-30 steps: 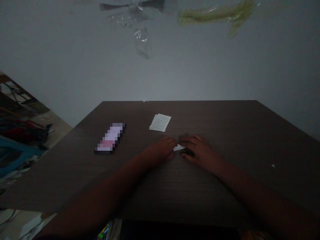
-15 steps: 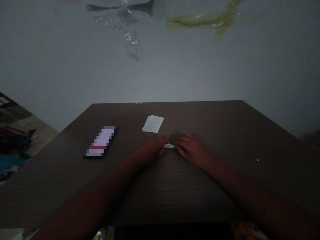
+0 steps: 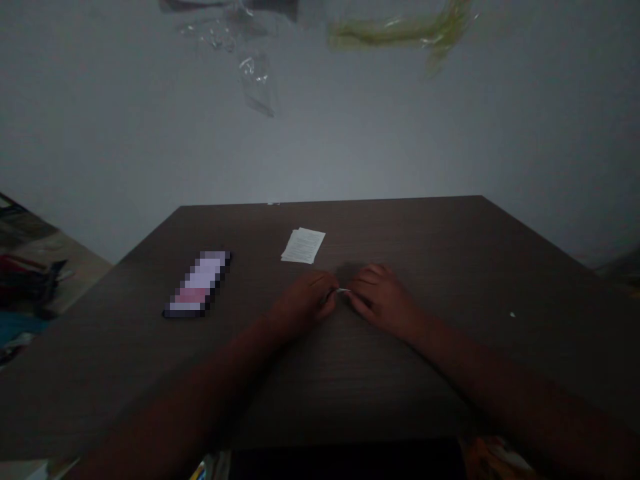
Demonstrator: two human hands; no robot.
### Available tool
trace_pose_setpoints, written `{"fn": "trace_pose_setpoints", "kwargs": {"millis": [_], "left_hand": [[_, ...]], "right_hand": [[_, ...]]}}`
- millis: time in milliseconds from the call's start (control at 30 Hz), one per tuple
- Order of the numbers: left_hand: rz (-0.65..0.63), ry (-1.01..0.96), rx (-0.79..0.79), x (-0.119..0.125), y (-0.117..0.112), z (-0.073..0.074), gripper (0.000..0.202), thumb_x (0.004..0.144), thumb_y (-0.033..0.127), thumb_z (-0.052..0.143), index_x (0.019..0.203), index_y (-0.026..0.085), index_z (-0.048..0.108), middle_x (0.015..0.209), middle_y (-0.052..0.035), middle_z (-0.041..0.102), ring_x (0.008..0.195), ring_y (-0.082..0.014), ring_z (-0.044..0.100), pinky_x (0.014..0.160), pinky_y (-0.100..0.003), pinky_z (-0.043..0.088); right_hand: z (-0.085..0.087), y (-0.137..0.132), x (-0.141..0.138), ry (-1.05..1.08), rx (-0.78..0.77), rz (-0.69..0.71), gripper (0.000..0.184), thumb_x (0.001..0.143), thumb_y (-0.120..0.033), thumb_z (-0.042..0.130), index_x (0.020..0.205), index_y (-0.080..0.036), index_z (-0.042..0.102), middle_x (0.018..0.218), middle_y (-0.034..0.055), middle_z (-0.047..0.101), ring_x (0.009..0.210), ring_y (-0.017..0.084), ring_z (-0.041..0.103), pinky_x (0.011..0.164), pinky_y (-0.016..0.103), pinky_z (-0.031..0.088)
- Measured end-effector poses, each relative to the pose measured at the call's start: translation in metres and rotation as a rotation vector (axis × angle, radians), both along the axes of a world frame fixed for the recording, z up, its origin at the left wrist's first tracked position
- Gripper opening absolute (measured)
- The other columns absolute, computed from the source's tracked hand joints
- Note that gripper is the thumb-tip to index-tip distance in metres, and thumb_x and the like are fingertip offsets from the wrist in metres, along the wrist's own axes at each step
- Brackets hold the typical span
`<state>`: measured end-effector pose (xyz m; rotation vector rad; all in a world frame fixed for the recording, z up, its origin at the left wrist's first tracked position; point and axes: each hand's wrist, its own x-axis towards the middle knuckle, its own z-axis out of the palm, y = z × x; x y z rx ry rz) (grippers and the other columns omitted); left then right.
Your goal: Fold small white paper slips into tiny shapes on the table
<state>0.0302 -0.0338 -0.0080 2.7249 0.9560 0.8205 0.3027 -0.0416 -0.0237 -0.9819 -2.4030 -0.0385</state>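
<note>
Between my two hands a small piece of white paper [image 3: 343, 290] shows as a thin, narrow strip. My left hand [image 3: 307, 297] pinches its left end, fingers curled. At the other end, my right hand [image 3: 383, 297] grips it between thumb and fingers. Most of the paper is hidden by the fingers. Just beyond my left hand lie a few printed paper sheets [image 3: 303, 246], loosely stacked on the dark wooden table [image 3: 350, 373].
A phone [image 3: 199, 285] with a blurred-out screen lies on the left of the table. A tiny white scrap [image 3: 512, 314] is at the right. Behind the table rises a pale wall [image 3: 350, 140] with clear and yellow tape stuck on it.
The paper between my hands has turned from a wider white piece to a thin strip. My hands have come slightly closer together. The whole view has shifted a little.
</note>
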Motion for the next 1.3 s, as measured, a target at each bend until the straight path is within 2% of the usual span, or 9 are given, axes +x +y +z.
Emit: {"fn": "trace_pose_setpoints", "kwargs": {"millis": [267, 433, 567, 667, 767, 867, 1000, 1167, 1300], "left_hand": [[0.171, 0.231, 0.148, 0.016, -0.018, 0.015, 0.012, 0.111, 0.008, 0.072, 0.113, 0.020, 0.076, 0.119, -0.0122, 0.087, 0.119, -0.0344, 0.085, 0.111, -0.051, 0.068], [0.245, 0.284, 0.147, 0.013, -0.014, 0.021, 0.013, 0.107, 0.008, 0.074, 0.111, 0.020, 0.075, 0.116, -0.0132, 0.086, 0.118, -0.0351, 0.083, 0.112, -0.052, 0.065], [0.322, 0.301, 0.115, -0.002, 0.001, 0.022, 0.012, 0.102, 0.011, 0.076, 0.106, 0.022, 0.075, 0.116, -0.0136, 0.086, 0.114, -0.0361, 0.082, 0.109, -0.054, 0.066], [0.378, 0.225, 0.105, -0.015, 0.010, 0.021, 0.012, 0.101, 0.012, 0.077, 0.102, 0.024, 0.072, 0.110, -0.0113, 0.085, 0.109, -0.0341, 0.081, 0.103, -0.050, 0.067], [0.297, 0.098, 0.159, -0.019, 0.009, 0.017, 0.008, 0.106, 0.019, 0.077, 0.113, 0.024, 0.076, 0.120, -0.0121, 0.086, 0.114, -0.0335, 0.082, 0.103, -0.048, 0.067], [0.174, 0.029, 0.218, -0.013, 0.004, 0.012, 0.021, 0.114, 0.024, 0.075, 0.135, 0.020, 0.079, 0.136, -0.0151, 0.087, 0.129, -0.0349, 0.081, 0.113, -0.051, 0.066], [0.085, 0.117, 0.194, -0.003, -0.002, 0.011, 0.019, 0.124, 0.020, 0.064, 0.120, 0.021, 0.083, 0.118, -0.0100, 0.088, 0.115, -0.0315, 0.082, 0.109, -0.050, 0.064], [0.128, 0.222, 0.262, 0.004, -0.007, 0.012, 0.023, 0.126, 0.018, 0.060, 0.117, 0.022, 0.081, 0.113, -0.0077, 0.086, 0.113, -0.0304, 0.079, 0.111, -0.046, 0.060], [0.137, 0.247, 0.289, 0.012, -0.015, 0.010, 0.023, 0.124, 0.014, 0.063, 0.110, 0.022, 0.079, 0.108, -0.0075, 0.084, 0.111, -0.0303, 0.078, 0.109, -0.044, 0.056]], "right_hand": [[0.005, -0.011, -0.007, 0.056, 0.197, 0.031, 0.029, 0.126, -0.023, 0.066, 0.107, -0.024, 0.089, 0.101, 0.0069, 0.087, 0.104, 0.029, 0.075, 0.097, 0.048, 0.050], [0.008, -0.014, -0.005, 0.097, 0.156, 0.009, 0.026, 0.125, -0.022, 0.068, 0.112, -0.026, 0.090, 0.104, 0.0069, 0.090, 0.106, 0.030, 0.076, 0.100, 0.050, 0.051], [0.007, -0.007, 0.003, 0.147, 0.138, -0.012, 0.026, 0.126, -0.026, 0.066, 0.116, -0.027, 0.090, 0.106, 0.0081, 0.091, 0.106, 0.032, 0.079, 0.099, 0.051, 0.054], [0.006, 0.000, 0.010, 0.199, 0.093, -0.037, 0.029, 0.127, -0.029, 0.064, 0.114, -0.026, 0.089, 0.106, 0.0091, 0.091, 0.104, 0.031, 0.081, 0.098, 0.051, 0.059], [0.004, 0.005, 0.012, 0.213, 0.013, -0.020, 0.027, 0.128, -0.031, 0.066, 0.115, -0.027, 0.089, 0.110, 0.0085, 0.092, 0.104, 0.030, 0.083, 0.103, 0.052, 0.062], [0.002, 0.005, 0.008, 0.205, -0.040, 0.033, 0.022, 0.127, -0.031, 0.069, 0.117, -0.028, 0.090, 0.111, 0.0079, 0.093, 0.108, 0.031, 0.084, 0.106, 0.053, 0.064], [-0.003, 0.003, 0.001, 0.221, -0.036, 0.038, 0.019, 0.123, -0.028, 0.072, 0.120, -0.028, 0.091, 0.114, 0.0085, 0.093, 0.112, 0.031, 0.084, 0.106, 0.054, 0.065], [-0.006, 0.000, -0.006, 0.257, 0.054, -0.028, 0.027, 0.113, -0.021, 0.072, 0.135, -0.025, 0.088, 0.133, 0.0141, 0.090, 0.122, 0.035, 0.081, 0.110, 0.056, 0.065], [-0.003, -0.005, -0.012, 0.174, 0.074, -0.044, 0.017, 0.106, -0.016, 0.073, 0.114, -0.026, 0.085, 0.118, 0.0118, 0.086, 0.113, 0.034, 0.076, 0.102, 0.051, 0.061]]}}
